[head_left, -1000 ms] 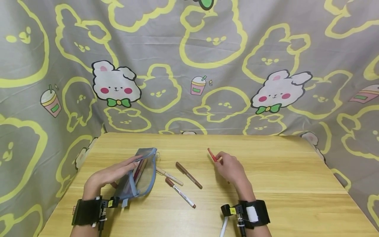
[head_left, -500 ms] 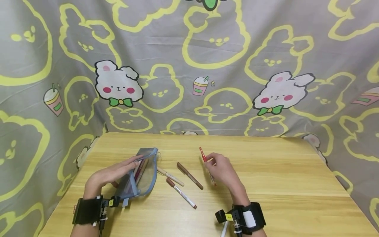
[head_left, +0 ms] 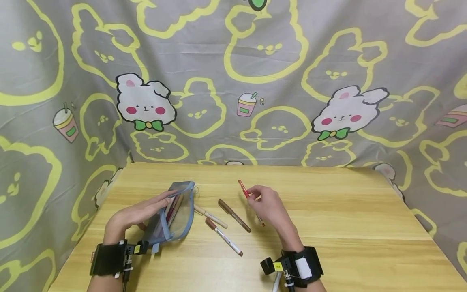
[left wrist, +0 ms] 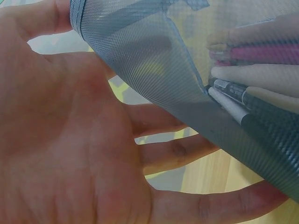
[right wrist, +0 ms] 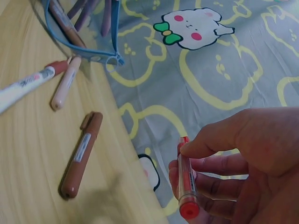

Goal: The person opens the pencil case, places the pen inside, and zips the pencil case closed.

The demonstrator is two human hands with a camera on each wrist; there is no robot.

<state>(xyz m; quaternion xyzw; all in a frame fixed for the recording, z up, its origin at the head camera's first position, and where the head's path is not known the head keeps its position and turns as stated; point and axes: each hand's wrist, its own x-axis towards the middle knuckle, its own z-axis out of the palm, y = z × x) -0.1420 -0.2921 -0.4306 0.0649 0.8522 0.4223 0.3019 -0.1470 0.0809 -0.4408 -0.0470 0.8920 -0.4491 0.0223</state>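
Red pen (right wrist: 186, 182) pinched in the right hand (head_left: 268, 206) needs lining up with the mesh pouch (left wrist: 135, 70), which the left hand (head_left: 141, 211) steadies with spread, straightish fingers.

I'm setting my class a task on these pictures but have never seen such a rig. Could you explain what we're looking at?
There is no robot here: a person is working bare-handed. The wide picture comes from a camera worn on the head, looking forward and down; the two close-ups come from the left wrist camera and the right wrist camera. The left hand holds a blue mesh pouch with pens inside. The right hand pinches a red pen. On the table lie a brown pen, a white pen with a brown cap, and a beige pen. Something white shows partly beside the right wrist camera; too little to name.
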